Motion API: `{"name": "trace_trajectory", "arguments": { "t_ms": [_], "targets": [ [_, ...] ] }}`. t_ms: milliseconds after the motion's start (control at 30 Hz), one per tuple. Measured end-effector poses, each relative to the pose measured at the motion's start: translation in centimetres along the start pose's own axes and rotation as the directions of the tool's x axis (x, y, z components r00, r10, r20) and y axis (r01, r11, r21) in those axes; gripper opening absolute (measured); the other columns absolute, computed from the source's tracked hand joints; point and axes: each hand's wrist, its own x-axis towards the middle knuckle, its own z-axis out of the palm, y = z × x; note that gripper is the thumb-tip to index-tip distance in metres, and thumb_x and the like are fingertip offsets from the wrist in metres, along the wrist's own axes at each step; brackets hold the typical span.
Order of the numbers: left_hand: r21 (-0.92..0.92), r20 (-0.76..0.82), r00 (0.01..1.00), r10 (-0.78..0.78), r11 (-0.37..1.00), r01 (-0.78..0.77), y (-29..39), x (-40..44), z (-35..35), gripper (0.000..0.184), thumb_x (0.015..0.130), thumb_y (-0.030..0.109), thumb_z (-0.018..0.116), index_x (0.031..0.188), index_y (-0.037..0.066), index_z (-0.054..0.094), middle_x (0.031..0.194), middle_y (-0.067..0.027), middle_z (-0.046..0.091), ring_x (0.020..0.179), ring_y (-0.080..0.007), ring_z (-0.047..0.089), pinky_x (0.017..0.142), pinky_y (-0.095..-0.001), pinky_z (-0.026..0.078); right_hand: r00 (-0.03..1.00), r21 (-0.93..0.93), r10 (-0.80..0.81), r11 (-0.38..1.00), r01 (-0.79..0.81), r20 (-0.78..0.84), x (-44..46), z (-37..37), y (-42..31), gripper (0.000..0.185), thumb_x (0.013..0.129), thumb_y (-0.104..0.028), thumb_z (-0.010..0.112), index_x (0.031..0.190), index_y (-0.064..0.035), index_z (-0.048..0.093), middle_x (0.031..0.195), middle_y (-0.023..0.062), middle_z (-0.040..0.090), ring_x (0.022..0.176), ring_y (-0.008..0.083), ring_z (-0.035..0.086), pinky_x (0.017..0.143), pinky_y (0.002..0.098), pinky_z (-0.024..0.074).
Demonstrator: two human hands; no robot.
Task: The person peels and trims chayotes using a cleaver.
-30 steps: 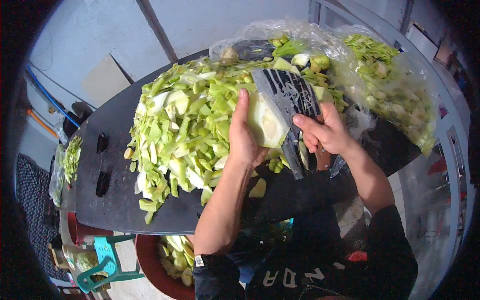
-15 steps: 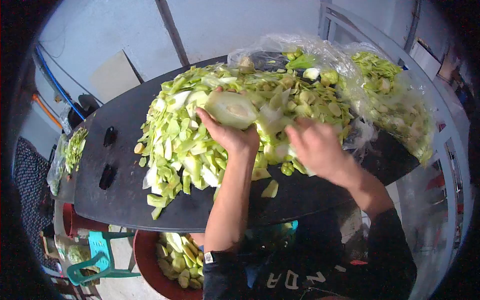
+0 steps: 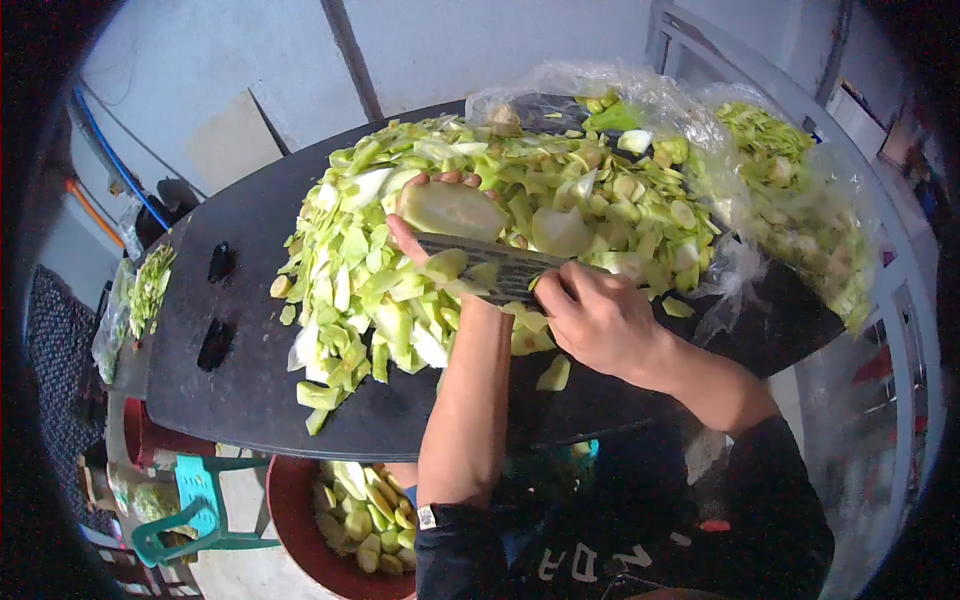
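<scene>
1 bench [image 3: 250,410]: dark, rounded edge; carries most of the veg.
Veg pile [image 3: 350,250]: pale green cut pcs., heaped behind & around L hand.
Plastic bag [image 3: 800,210]: clear, w/ more green pcs., far R side.
Dark shirt [image 3: 750,500]: pale print upside down, approx. "N", "D", "A"; full word n/r.
Red tub [image 3: 290,520]: below bench edge, larger pcs. inside.
Knife [image 3: 520,272]: broad streaked blade, flat across near side of veg half; no brand legible.
R hand [image 3: 605,318]: fingers clamped on knife, handle end hidden.
L hand [image 3: 411,245]: fingers curled round far side of veg half, thumb near side.
Veg half [image 3: 450,212]: in L hand, above pile, cut face up. Step (judged): slicing/paring in hand; a further stroke calls for steady L grip, thumb clear of edge.
Slices [image 3: 445,265]: at blade, L end.
</scene>
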Motion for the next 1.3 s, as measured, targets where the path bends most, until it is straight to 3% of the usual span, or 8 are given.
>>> {"name": "trace_trajectory", "arguments": {
  "t_ms": [200,267,500,733,800,933,1033,1300],
  "targets": [
    [-0.058,0.024,0.998,-0.066,0.996,0.067,-1.8,-2.3,1.8,0.048,0.096,0.053,0.038,0.114,0.012,0.052,0.1,-0.0121,0.058,0.089,-0.0298,0.058,0.076,-0.0419,0.052,0.997,0.002,0.069,0.998,-0.069,0.041,-0.2,0.6,1.1,0.018,0.08,-0.01,0.058,0.095,-0.0025,0.051,0.076,0.015,0.057,0.057,0.028,0.065,0.043,0.0375,0.0529],
    [0.055,-0.02,0.999,-0.04,0.998,0.041,-1.9,-2.4,1.5,0.045,0.096,0.052,0.038,0.112,0.012,0.053,0.101,-0.011,0.058,0.089,-0.0289,0.057,0.076,-0.0407,0.051,0.996,-0.012,0.079,0.997,-0.079,0.044,0.1,0.9,0.9,0.019,0.08,-0.01,0.058,0.095,-0.0023,0.051,0.078,0.016,0.059,0.058,0.0292,0.067,0.044,0.0376,0.0538],
    [-0.117,0.238,0.962,-0.138,0.979,0.169,-2.0,-1.8,0.2,0.045,0.094,0.046,0.045,0.121,0.01,0.051,0.109,-0.0181,0.058,0.101,-0.0395,0.056,0.088,-0.0484,0.048,0.995,-0.008,0.096,0.995,-0.096,0.008,0.9,1.1,1.0,0.016,0.081,-0.011,0.056,0.092,-0.0018,0.049,0.074,0.0157,0.058,0.057,0.0296,0.067,0.046,0.0386,0.0547],
    [-0.006,0.171,0.969,-0.176,0.984,0.18,-1.7,-1.9,1.1,0.045,0.093,0.045,0.043,0.12,0.01,0.051,0.108,-0.0181,0.058,0.097,-0.0396,0.057,0.085,-0.0473,0.05,0.994,0.024,0.111,0.993,-0.112,0.008,1.2,1.4,1.1,0.016,0.082,-0.011,0.056,0.093,-0.001,0.05,0.074,0.0157,0.059,0.06,0.0316,0.067,0.047,0.0398,0.0553],
    [0.169,-0.017,0.985,-0.169,0.971,0.17,-2.1,-2.2,2.0,0.04,0.094,0.044,0.038,0.116,0.012,0.048,0.099,-0.0124,0.058,0.085,-0.0341,0.06,0.074,-0.0434,0.051,0.988,0.056,0.15,0.987,-0.151,0.022,1.2,1.5,1.5,0.018,0.082,-0.011,0.056,0.096,-0.0004,0.051,0.076,0.0165,0.06,0.061,0.0338,0.067,0.049,0.0418,0.0553],
    [0.352,-0.06,0.993,-0.106,0.928,0.12,-2.5,-2.8,2.8,0.051,0.096,0.05,0.034,0.126,0.011,0.044,0.106,-0.0148,0.059,0.089,-0.0317,0.061,0.075,-0.0424,0.052,0.981,0.164,0.193,0.967,-0.195,0.028,1.2,1.8,2.2,0.019,0.082,-0.009,0.056,0.098,0.0005,0.053,0.076,0.0188,0.061,0.063,0.0364,0.067,0.052,0.0437,0.0553],
    [0.532,-0.043,0.996,-0.081,0.842,0.092,-2.5,-2.7,3.6,0.054,0.097,0.05,0.035,0.131,0.009,0.04,0.108,-0.0183,0.06,0.085,-0.0279,0.063,0.073,-0.0387,0.052,0.948,0.42,0.318,0.863,-0.282,-0.018,1.8,0.7,2.6,0.017,0.084,-0.005,0.055,0.099,0.0024,0.056,0.075,0.0216,0.063,0.068,0.0395,0.064,0.059,0.0458,0.0525],
    [0.732,0.073,0.995,-0.07,0.681,-0.006,-2.4,-1.9,3.3,0.045,0.101,0.036,0.034,0.128,0.002,0.043,0.103,-0.0179,0.064,0.083,-0.0194,0.061,0.075,-0.033,0.05,0.912,0.519,0.405,0.766,-0.379,0.069,1.3,-0.6,4.1,0.015,0.087,-0.008,0.056,0.098,0.0022,0.058,0.068,0.0211,0.061,0.064,0.0407,0.062,0.057,0.0476,0.0479]
  ]
}}
